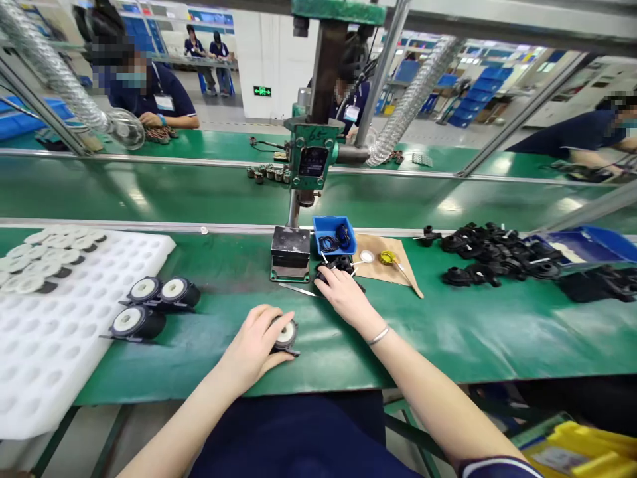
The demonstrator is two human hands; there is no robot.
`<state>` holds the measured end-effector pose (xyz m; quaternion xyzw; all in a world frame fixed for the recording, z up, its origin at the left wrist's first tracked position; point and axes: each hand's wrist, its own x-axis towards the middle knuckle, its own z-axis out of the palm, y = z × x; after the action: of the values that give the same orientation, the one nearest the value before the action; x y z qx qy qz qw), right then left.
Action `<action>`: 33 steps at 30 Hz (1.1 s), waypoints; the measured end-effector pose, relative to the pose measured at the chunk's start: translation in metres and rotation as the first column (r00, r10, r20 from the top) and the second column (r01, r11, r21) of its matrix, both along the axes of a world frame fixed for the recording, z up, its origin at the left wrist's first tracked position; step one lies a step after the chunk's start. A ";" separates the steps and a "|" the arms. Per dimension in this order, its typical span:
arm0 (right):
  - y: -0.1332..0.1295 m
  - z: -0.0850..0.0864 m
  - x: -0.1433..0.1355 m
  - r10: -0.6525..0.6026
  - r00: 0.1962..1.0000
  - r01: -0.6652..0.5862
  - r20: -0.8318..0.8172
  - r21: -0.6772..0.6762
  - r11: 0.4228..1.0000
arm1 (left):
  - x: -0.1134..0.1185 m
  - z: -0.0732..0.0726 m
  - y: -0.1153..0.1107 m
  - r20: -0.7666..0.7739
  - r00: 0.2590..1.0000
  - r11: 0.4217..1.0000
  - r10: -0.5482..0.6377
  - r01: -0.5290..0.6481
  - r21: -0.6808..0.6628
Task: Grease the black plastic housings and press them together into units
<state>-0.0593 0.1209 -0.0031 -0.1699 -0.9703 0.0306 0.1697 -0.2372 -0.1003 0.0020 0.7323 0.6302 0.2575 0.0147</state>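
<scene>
My left hand (pixel 256 342) is wrapped round a round black housing with a white centre (pixel 286 334), which rests on the green bench in front of me. Reaching forward, my right hand (pixel 343 292) has its fingers curled over a black plastic part (pixel 323 273) in a small cluster. My palm hides much of that cluster. Just left of these fingers lies a thin metal strip (pixel 298 289). Three more black housings with white centres (pixel 130 320) stand to the left.
A green press (pixel 311 159) rises over a black block (pixel 290 247). Beside it are a blue bin (pixel 334 222) and cardboard (pixel 398 275) with a yellow pot (pixel 387 257) and brush. A white foam tray (pixel 54 345) lies left, heaped black parts (pixel 478 249) right. Co-workers sit opposite.
</scene>
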 end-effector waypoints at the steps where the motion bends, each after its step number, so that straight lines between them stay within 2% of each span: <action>1: 0.002 0.002 0.002 0.001 1.000 -0.001 -0.007 -0.002 1.000 | 0.002 -0.002 0.006 0.061 0.998 1.000 -0.015 0.016 -0.006; 3: 0.004 0.007 0.009 -0.038 0.994 0.029 -0.103 -0.083 0.996 | 0.001 -0.010 0.015 0.183 0.983 0.998 -0.035 0.045 -0.048; 4: 0.003 0.009 0.013 -0.093 0.974 0.050 -0.208 -0.204 0.978 | 0.001 -0.014 0.019 0.236 0.971 0.996 -0.041 0.059 -0.072; 5: 0.001 0.012 0.018 -0.181 0.927 0.044 -0.327 -0.385 0.922 | 0.000 -0.018 0.022 0.282 0.958 0.993 -0.046 0.075 -0.092; 6: -0.002 0.014 0.022 -0.301 0.855 -0.013 -0.422 -0.598 0.801 | 0.000 -0.022 0.026 0.322 0.945 0.991 -0.053 0.090 -0.103; 7: -0.006 0.017 0.025 -0.433 0.774 -0.123 -0.461 -0.781 0.612 | 0.000 -0.025 0.029 0.359 0.931 0.989 -0.060 0.105 -0.108; 8: -0.011 0.019 0.027 -0.546 0.711 -0.253 -0.443 -0.885 0.390 | 0.001 -0.028 0.032 0.398 0.915 0.987 -0.065 0.117 -0.108; 9: -0.016 0.020 0.028 -0.619 0.679 -0.361 -0.396 -0.913 0.188 | 0.002 -0.030 0.035 0.439 0.896 0.987 -0.069 0.126 -0.103; 10: -0.020 0.021 0.029 -0.662 0.667 -0.438 -0.342 -0.899 0.022 | 0.003 -0.032 0.037 0.482 0.873 0.986 -0.072 0.134 -0.097; 11: -0.024 0.022 0.028 -0.689 0.664 -0.484 -0.293 -0.870 -0.097 | 0.004 -0.034 0.039 0.521 0.850 0.986 -0.075 0.142 -0.089; 12: -0.027 0.022 0.026 -0.707 0.660 -0.509 -0.254 -0.843 -0.173 | 0.005 -0.035 0.040 0.556 0.827 0.985 -0.079 0.149 -0.082; 14: -0.032 0.022 0.022 -0.729 0.655 -0.519 -0.198 -0.820 -0.244 | 0.006 -0.036 0.041 0.614 0.784 0.984 -0.085 0.164 -0.073; 17: -0.035 0.023 0.014 -0.734 0.657 -0.498 -0.170 -0.829 -0.254 | 0.005 -0.038 0.041 0.709 0.701 0.981 -0.078 0.183 -0.072; 21: -0.039 0.027 0.003 -0.706 0.683 -0.429 -0.188 -0.886 -0.179 | 0.004 -0.040 0.041 0.819 0.572 0.976 -0.037 0.198 -0.094; 24: -0.045 0.031 -0.003 -0.630 0.736 -0.347 -0.247 -0.937 -0.037 | 0.003 -0.040 0.041 0.855 0.519 0.972 -0.018 0.209 -0.106; 26: -0.050 0.032 -0.005 -0.544 0.785 -0.299 -0.297 -0.950 0.087 | 0.003 -0.040 0.041 0.861 0.509 0.972 -0.006 0.204 -0.114; 28: -0.055 0.033 -0.007 -0.453 0.832 -0.263 -0.319 -0.947 0.185 | 0.003 -0.041 0.041 0.858 0.514 0.973 0.009 0.194 -0.127; 33: -0.063 0.034 -0.009 -0.314 0.907 -0.176 -0.279 -0.931 0.319 | 0.002 -0.041 0.040 0.837 0.546 0.972 0.026 0.184 -0.150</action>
<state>-0.0681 0.0582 0.0308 -0.2682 -0.6999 0.6169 0.2400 -0.2350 -0.0601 -0.0386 0.5435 0.5380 0.5017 0.4043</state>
